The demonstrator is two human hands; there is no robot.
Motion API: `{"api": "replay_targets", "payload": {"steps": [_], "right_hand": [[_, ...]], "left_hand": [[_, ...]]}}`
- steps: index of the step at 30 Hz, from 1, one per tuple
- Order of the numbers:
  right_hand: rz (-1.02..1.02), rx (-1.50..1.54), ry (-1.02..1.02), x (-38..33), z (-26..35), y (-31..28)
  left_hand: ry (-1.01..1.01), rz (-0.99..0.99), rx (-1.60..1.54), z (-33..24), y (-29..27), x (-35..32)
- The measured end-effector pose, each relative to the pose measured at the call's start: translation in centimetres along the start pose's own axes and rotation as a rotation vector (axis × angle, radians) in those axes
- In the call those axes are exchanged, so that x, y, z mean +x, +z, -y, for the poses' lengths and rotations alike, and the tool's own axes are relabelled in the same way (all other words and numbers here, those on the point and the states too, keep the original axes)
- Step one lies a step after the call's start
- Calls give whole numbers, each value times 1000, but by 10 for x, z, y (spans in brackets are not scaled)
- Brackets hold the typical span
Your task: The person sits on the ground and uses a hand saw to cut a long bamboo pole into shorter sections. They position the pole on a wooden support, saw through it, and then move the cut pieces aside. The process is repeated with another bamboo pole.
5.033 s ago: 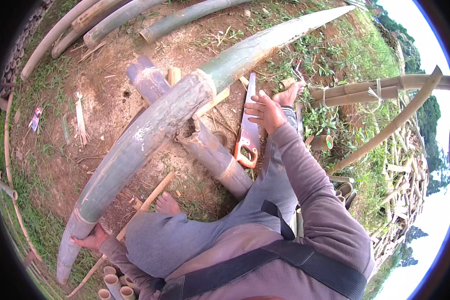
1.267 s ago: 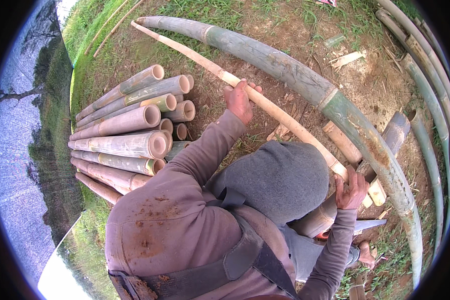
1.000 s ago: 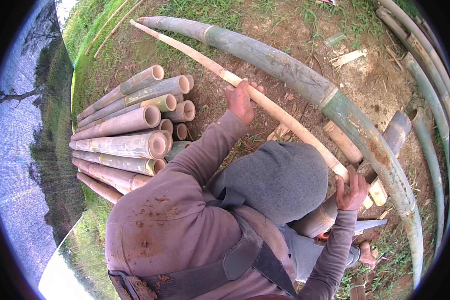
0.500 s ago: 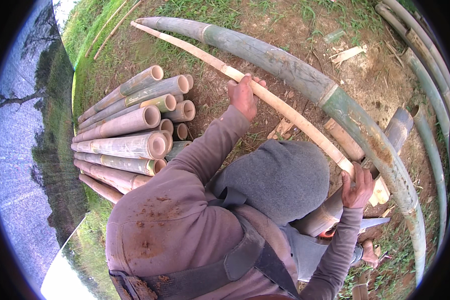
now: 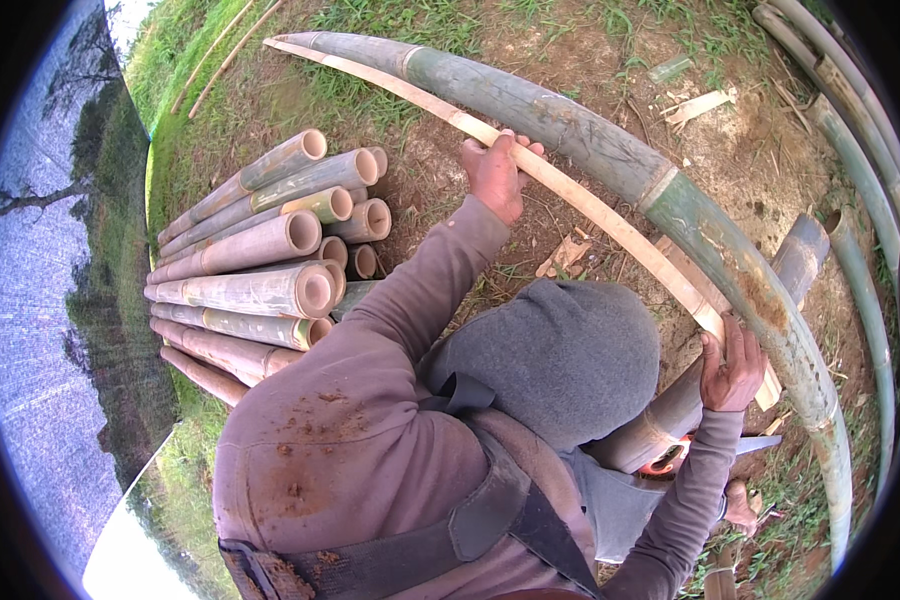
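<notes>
Both hands, left (image 5: 494,175) and right (image 5: 732,368), grip the pale bamboo strip (image 5: 590,205), arms outstretched.

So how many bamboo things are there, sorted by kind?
Short cut bamboo tubes in the stack: about 12
Long green bamboo poles on the ground: about 4
Pale split bamboo strip, held by left hand and right hand: 1
Total: about 17

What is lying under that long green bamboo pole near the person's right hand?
A shorter grey bamboo section crosses under the green bamboo pole, its open end showing beyond. The right hand and the pale split strip hide the rest there.
</notes>
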State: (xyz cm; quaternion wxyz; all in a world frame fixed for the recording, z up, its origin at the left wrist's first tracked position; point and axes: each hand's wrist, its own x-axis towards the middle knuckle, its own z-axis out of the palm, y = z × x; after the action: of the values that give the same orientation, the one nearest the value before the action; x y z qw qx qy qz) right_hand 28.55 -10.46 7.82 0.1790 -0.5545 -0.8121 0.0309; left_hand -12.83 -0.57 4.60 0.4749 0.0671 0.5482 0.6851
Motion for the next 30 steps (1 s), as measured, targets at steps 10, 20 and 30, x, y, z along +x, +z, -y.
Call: {"api": "replay_targets", "payload": {"steps": [10, 20, 30], "right_hand": [[10, 13, -21, 25, -9, -5], [-72, -52, -91, 47, -32, -9], [-166, -90, 10, 61, -52, -7]], "left_hand": [[78, 14, -16, -1, 13, 12], [35, 10, -24, -1, 35, 6], [1121, 654, 1032, 21, 49, -40]]}}
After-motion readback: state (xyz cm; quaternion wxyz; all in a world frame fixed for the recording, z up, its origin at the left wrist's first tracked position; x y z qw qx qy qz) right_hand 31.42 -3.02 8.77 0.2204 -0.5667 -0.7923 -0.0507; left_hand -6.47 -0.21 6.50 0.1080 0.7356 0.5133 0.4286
